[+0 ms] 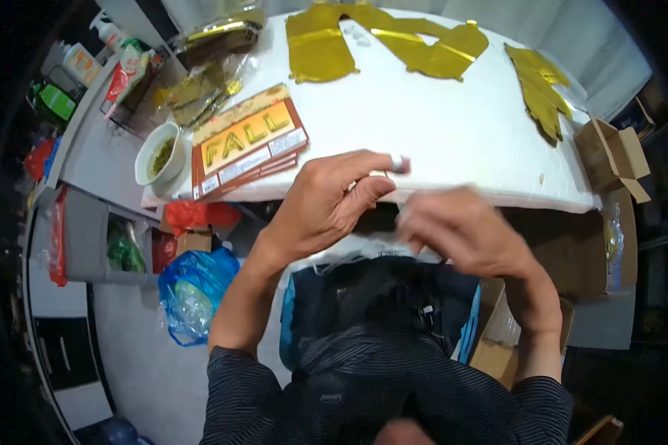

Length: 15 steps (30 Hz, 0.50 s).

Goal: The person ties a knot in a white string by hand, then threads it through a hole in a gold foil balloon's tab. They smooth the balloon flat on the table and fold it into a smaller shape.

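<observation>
Our left hand point(326, 204) pinches a small white thing point(400, 163) at the worktop's point(453, 126) near edge. Our right hand point(464, 233) is blurry, so we cannot tell its grip. We think we are peeling; next needs a gentle pull.

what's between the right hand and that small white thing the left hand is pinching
Nothing visible. The left hand pinches a small white piece at its fingertips over the near edge of the white table. The blurred right hand sits just below and beside it, with only open space between them.
</observation>
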Each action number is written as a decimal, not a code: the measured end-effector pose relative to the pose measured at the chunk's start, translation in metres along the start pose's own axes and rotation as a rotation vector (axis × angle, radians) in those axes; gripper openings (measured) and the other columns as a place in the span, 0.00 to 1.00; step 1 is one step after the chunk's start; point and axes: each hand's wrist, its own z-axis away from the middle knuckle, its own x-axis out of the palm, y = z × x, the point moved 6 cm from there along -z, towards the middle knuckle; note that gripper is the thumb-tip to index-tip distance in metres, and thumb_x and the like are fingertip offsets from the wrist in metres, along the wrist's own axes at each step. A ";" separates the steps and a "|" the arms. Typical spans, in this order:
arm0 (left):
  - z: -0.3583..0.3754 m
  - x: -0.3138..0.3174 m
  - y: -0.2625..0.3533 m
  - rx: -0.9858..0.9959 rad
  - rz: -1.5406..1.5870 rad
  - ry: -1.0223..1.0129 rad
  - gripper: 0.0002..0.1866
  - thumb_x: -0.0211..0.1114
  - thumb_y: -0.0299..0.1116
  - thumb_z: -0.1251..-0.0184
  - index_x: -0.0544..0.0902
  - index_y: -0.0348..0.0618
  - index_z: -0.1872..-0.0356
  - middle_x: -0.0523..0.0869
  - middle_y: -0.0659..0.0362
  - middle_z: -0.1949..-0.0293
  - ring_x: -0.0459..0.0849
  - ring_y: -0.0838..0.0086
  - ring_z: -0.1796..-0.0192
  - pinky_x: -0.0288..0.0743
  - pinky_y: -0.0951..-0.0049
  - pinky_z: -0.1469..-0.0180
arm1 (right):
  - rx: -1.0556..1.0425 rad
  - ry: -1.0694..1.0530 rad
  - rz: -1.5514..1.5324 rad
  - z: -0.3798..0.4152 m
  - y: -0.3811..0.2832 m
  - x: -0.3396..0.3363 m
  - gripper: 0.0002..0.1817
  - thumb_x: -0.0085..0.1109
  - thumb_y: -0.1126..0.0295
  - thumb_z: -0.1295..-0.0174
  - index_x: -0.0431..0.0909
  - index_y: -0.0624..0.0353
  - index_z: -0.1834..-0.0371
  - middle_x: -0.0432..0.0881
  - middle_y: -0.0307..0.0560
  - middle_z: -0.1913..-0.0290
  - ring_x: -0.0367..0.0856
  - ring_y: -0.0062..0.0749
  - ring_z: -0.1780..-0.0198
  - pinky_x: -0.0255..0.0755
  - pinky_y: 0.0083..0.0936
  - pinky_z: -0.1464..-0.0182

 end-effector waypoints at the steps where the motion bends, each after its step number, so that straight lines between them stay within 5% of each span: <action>1: 0.007 0.006 -0.007 -0.101 0.042 -0.167 0.13 0.59 0.30 0.21 0.84 0.33 0.44 0.90 0.58 0.61 0.84 0.79 0.71 0.78 0.77 0.71 | 0.028 0.117 -0.128 0.002 -0.001 -0.011 0.11 0.49 0.74 0.24 0.77 0.66 0.66 0.79 0.40 0.75 0.79 0.23 0.72 0.72 0.21 0.69; 3: 0.016 0.022 0.005 -0.131 0.543 -0.232 0.17 0.58 0.35 0.19 0.83 0.34 0.41 0.91 0.57 0.57 0.84 0.82 0.71 0.77 0.83 0.72 | 0.134 0.319 -0.072 0.001 0.004 -0.034 0.13 0.48 0.72 0.24 0.77 0.65 0.67 0.79 0.40 0.74 0.76 0.20 0.73 0.70 0.19 0.70; 5: 0.016 0.014 0.005 -0.052 0.676 -0.132 0.18 0.58 0.36 0.19 0.81 0.36 0.37 0.91 0.56 0.56 0.84 0.83 0.70 0.78 0.84 0.73 | 0.026 0.181 -0.007 -0.005 0.017 -0.013 0.13 0.49 0.72 0.24 0.77 0.64 0.67 0.80 0.40 0.74 0.76 0.20 0.74 0.69 0.20 0.71; 7: 0.004 0.003 0.003 0.055 0.277 0.019 0.16 0.58 0.37 0.19 0.84 0.38 0.41 0.89 0.57 0.63 0.83 0.83 0.72 0.74 0.83 0.74 | -0.039 -0.092 0.033 -0.003 0.017 0.016 0.13 0.51 0.70 0.23 0.77 0.64 0.68 0.81 0.40 0.73 0.76 0.20 0.77 0.69 0.21 0.74; 9: -0.001 0.002 -0.005 0.194 -0.106 0.125 0.15 0.58 0.37 0.19 0.86 0.38 0.46 0.86 0.59 0.69 0.81 0.84 0.73 0.71 0.82 0.75 | 0.026 0.026 -0.111 0.001 0.009 0.005 0.14 0.50 0.69 0.22 0.78 0.64 0.67 0.80 0.39 0.73 0.76 0.19 0.77 0.70 0.17 0.74; 10: 0.005 0.007 -0.006 -0.145 0.111 -0.072 0.14 0.59 0.37 0.19 0.88 0.37 0.51 0.86 0.58 0.71 0.81 0.83 0.75 0.71 0.80 0.75 | 0.104 0.162 -0.159 0.003 0.006 -0.013 0.14 0.50 0.69 0.22 0.78 0.64 0.67 0.80 0.39 0.74 0.76 0.18 0.77 0.70 0.16 0.74; 11: 0.006 0.014 0.001 -0.119 0.239 -0.204 0.17 0.58 0.39 0.18 0.86 0.35 0.48 0.86 0.59 0.71 0.81 0.83 0.76 0.72 0.81 0.76 | 0.186 0.304 -0.206 0.005 0.009 -0.029 0.15 0.49 0.69 0.22 0.78 0.64 0.67 0.80 0.39 0.74 0.76 0.17 0.77 0.70 0.15 0.75; 13: 0.015 0.020 0.000 -0.100 0.593 -0.069 0.19 0.55 0.40 0.17 0.84 0.34 0.44 0.87 0.61 0.70 0.84 0.83 0.73 0.74 0.83 0.75 | 0.122 0.375 -0.100 0.002 0.027 -0.030 0.14 0.50 0.69 0.22 0.78 0.65 0.65 0.80 0.39 0.73 0.76 0.17 0.78 0.71 0.16 0.75; 15: 0.002 0.009 0.000 -0.011 0.368 0.042 0.19 0.56 0.39 0.17 0.83 0.32 0.43 0.88 0.61 0.68 0.85 0.83 0.69 0.76 0.83 0.74 | 0.021 -0.024 -0.022 -0.004 0.036 0.010 0.14 0.49 0.69 0.22 0.79 0.66 0.64 0.81 0.39 0.73 0.77 0.18 0.78 0.71 0.17 0.75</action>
